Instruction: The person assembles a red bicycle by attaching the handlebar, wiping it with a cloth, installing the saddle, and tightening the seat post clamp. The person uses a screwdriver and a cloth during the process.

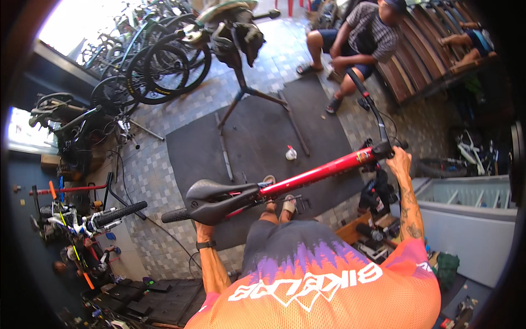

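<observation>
A red bicycle [318, 171] stands across in front of me, its black saddle [222, 198] to the left and its handlebar [378, 118] to the right. My left hand [205, 232] reaches up under the saddle's near edge; the saddle hides its fingers, so its grip does not show. My right hand [400, 163] is closed around the near part of the handlebar, close to the stem. Part of the rear tyre [175, 215] sticks out behind the saddle. My sandalled feet show below the frame, beside a pedal [304, 204].
A dark mat [257, 126] covers the tiled floor, with a repair stand [241, 82] and a small white bottle [291, 152] on it. Several bikes [159, 66] crowd the far left. Another person [356, 44] sits at the far right by wooden slats. A chest freezer [466, 219] stands right.
</observation>
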